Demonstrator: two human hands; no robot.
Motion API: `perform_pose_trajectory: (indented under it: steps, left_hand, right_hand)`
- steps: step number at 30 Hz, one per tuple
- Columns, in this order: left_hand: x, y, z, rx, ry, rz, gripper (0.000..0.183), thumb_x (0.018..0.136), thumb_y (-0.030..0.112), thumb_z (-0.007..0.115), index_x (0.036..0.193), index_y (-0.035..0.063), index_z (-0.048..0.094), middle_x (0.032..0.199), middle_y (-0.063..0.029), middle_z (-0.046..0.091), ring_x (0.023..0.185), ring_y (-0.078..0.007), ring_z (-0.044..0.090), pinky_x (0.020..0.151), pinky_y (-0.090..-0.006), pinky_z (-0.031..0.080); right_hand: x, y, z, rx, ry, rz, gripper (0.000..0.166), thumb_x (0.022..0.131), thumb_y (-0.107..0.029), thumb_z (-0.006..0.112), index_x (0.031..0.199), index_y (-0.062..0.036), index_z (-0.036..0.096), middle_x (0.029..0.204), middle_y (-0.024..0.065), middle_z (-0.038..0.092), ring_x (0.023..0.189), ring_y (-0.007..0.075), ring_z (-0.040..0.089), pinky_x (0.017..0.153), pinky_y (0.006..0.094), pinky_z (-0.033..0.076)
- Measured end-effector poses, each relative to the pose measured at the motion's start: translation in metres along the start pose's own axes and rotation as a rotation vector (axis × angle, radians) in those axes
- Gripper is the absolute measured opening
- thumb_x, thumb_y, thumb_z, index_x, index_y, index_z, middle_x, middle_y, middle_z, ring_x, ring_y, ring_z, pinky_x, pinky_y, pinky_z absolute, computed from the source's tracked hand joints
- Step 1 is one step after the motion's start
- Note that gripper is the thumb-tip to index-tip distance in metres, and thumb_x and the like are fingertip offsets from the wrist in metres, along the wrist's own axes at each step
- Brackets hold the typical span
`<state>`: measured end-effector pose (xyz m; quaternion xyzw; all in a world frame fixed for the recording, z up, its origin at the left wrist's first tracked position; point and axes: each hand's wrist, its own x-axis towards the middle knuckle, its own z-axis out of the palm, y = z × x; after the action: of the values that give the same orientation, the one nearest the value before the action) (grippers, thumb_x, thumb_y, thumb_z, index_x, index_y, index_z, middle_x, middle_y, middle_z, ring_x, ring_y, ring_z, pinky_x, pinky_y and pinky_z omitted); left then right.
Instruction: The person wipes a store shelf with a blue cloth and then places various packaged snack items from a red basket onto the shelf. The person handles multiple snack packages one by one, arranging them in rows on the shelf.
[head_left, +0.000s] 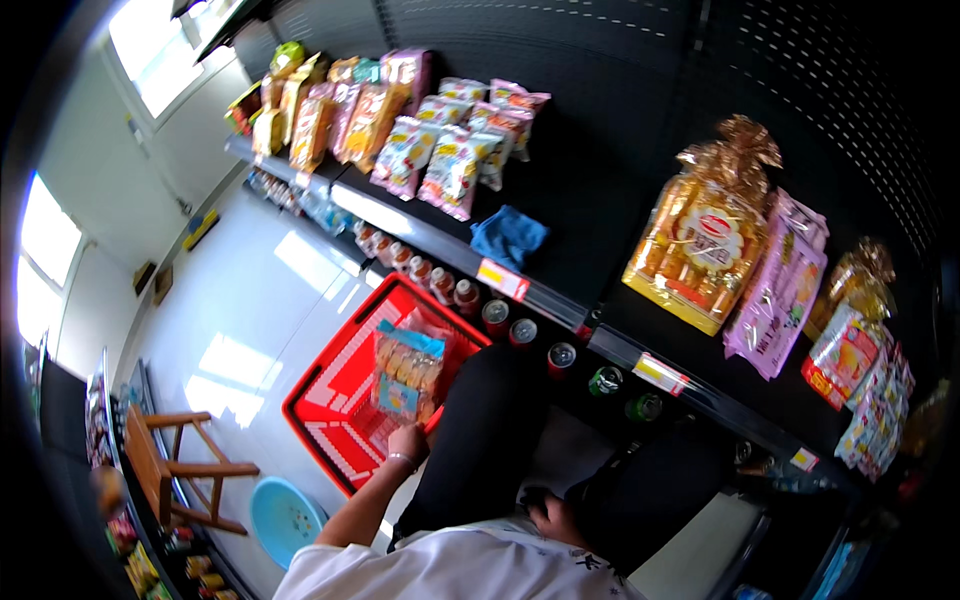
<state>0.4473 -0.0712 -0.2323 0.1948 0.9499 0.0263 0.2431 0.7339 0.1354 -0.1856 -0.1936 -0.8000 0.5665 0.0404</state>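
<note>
My left hand (409, 444), with a band at the wrist, grips the near rim of a red plastic shopping basket (324, 367). Inside the basket lies a clear bag of pastries (409, 367) with a blue top, and a pinkish package shows behind it. My right hand (559, 521) rests low between my legs by my lap. Something small and black lies at its fingers; whether it is held cannot be made out. Before me, a crumpled blue cloth (510, 236) lies on the black shelf (574, 262), close to its front edge.
Bagged snacks (450, 165) stand on the shelf's left part. A large golden bread bag (697, 240) and a pink package (780, 285) stand on the right. Drink cans (561, 356) and bottles (442, 283) line the lower level. A wooden stool (180, 469) and a blue basin (283, 521) are left.
</note>
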Motion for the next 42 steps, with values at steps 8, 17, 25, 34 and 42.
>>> perform_pose_trajectory:
  steps: [8,17,25,34,42]
  left_hand:
    - [0.087,-0.067,0.012,-0.916,0.143,0.227,0.034,0.095,0.021,0.066,0.122,0.0013,0.064,0.114,-0.0237,0.069,0.107,-0.0312,0.068,0.092,-0.0382,0.052]
    - [0.053,0.257,-0.254,-1.043,0.295,0.951,0.052,0.097,0.005,0.06,0.147,0.0011,0.043,0.146,-0.0159,0.051,0.133,-0.0263,0.05,0.109,-0.0359,0.04]
    - [0.095,0.374,-0.212,-0.896,0.265,1.061,0.086,0.093,0.033,0.07,0.152,-0.0069,0.021,0.149,-0.0316,0.038,0.14,-0.0394,0.04,0.114,-0.0411,0.035]
    - [0.112,0.397,-0.187,-1.021,0.098,1.077,0.086,0.094,0.017,0.07,0.156,-0.0001,0.014,0.157,-0.0237,0.03,0.14,-0.0305,0.04,0.112,-0.0372,0.038]
    - [0.091,0.395,-0.199,-1.248,0.026,1.077,0.092,0.085,-0.002,0.071,0.157,0.0042,0.014,0.152,-0.0233,0.037,0.139,-0.0288,0.043,0.112,-0.036,0.039]
  right_hand:
    - [0.025,-0.081,-0.074,0.184,-0.149,0.075,0.042,0.095,-0.02,0.067,0.132,-0.0035,0.056,0.118,0.015,0.068,0.106,0.0246,0.068,0.089,0.0359,0.054]
    - [0.155,-0.173,-0.257,-0.091,0.883,-0.434,0.059,0.092,-0.015,0.068,0.144,-0.0021,0.041,0.142,0.0199,0.048,0.131,0.0299,0.05,0.103,0.039,0.045]
    - [0.203,-0.11,-0.301,-0.084,0.975,-0.098,0.084,0.091,-0.024,0.069,0.151,0.0091,0.019,0.152,0.0296,0.031,0.143,0.0384,0.032,0.118,0.043,0.028]
    - [0.213,-0.104,-0.307,-0.082,0.998,-0.105,0.089,0.089,-0.022,0.071,0.151,0.0103,0.016,0.14,0.029,0.049,0.129,0.0346,0.053,0.11,0.0383,0.041]
    - [0.202,-0.118,-0.291,0.033,0.963,-0.336,0.089,0.087,-0.02,0.074,0.15,0.0077,0.017,0.142,0.0236,0.046,0.131,0.0288,0.049,0.11,0.0382,0.038]
